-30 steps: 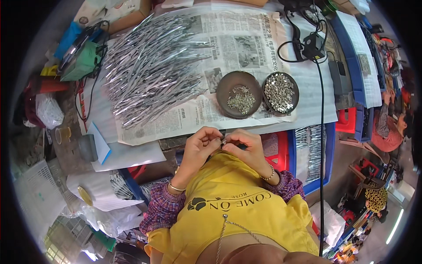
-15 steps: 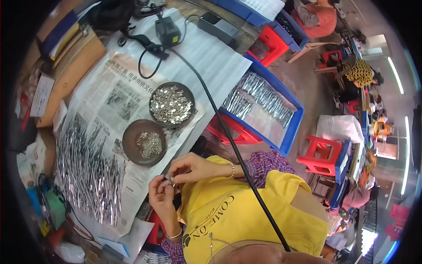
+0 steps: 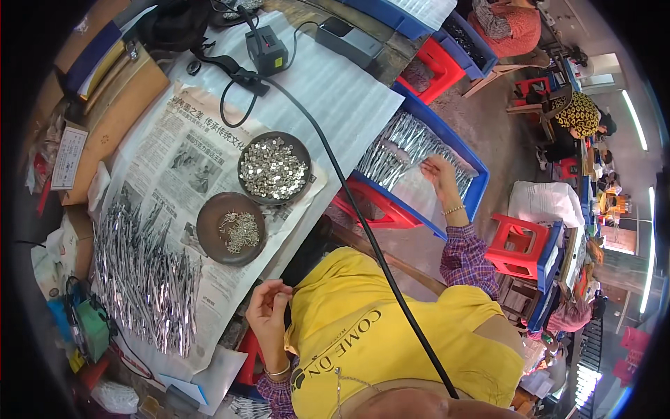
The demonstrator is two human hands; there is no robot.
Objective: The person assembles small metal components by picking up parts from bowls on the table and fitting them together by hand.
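Observation:
My right hand (image 3: 440, 178) is stretched out over a blue tray (image 3: 477, 183) at the right of the table. Its fingers are pinched at the end of a thin silver strip (image 3: 406, 166), among rows of similar strips in the tray. By the table's front edge, next to the yellow shirt, my left hand (image 3: 269, 307) is closed with curled fingers. What it holds, if anything, is too small to make out. Ahead of it on the table stand a brown bowl of small metal pieces (image 3: 209, 227) and a dark bowl of round silver discs (image 3: 305, 150).
A pile of silver strips (image 3: 150, 279) covers the left of the newspaper (image 3: 209, 150). A black cable (image 3: 349, 192) crosses the view diagonally from a small black box (image 3: 266, 52). A red stool (image 3: 380, 206) is under the blue tray. Other people sit at the far right.
My right hand has left my left hand and moved right, over the blue tray. The left hand stays near the table edge, its fingers now apart from the right hand's.

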